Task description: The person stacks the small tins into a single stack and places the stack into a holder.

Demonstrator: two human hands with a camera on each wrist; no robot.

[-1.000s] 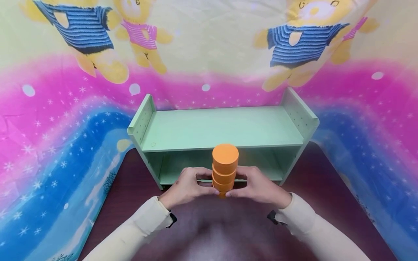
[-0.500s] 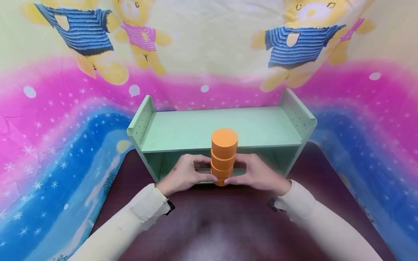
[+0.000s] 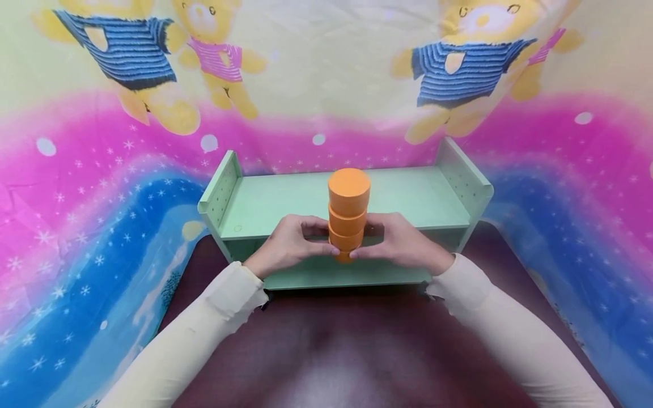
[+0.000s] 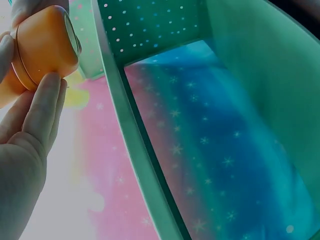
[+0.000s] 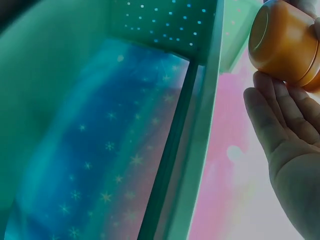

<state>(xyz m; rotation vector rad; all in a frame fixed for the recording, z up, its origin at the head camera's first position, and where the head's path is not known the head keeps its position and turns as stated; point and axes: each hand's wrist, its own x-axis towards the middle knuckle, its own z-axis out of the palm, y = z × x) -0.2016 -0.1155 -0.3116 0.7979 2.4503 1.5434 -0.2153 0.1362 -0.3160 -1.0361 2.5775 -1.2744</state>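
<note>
Both my hands hold up a stack of orange round jars [image 3: 348, 204], upright in the head view, in front of the pale green shelf unit [image 3: 275, 207]. My left hand [image 3: 291, 243] grips its left side, the thumb near the bottom. From the right, my right hand [image 3: 403, 243] grips it in the same way. In the left wrist view, the fingertips of the left hand [image 4: 30, 125] press against an orange jar [image 4: 47, 42] with a rounded base. Fingers of the right hand [image 5: 290, 115] touch a jar [image 5: 285, 42] from beneath in the right wrist view.
The shelf unit has an upper board, a lower board [image 3: 347, 275] and raised side panels [image 3: 464, 170] with small holes. It stands on a dark reddish-brown table [image 3: 347, 340]. A cloth [image 3: 326, 73] printed with bears hangs behind and along the sides.
Both hands have raised the orange stack, and its top now appears over the upper board. The grip looks the same throughout. The head view has shifted slightly.
</note>
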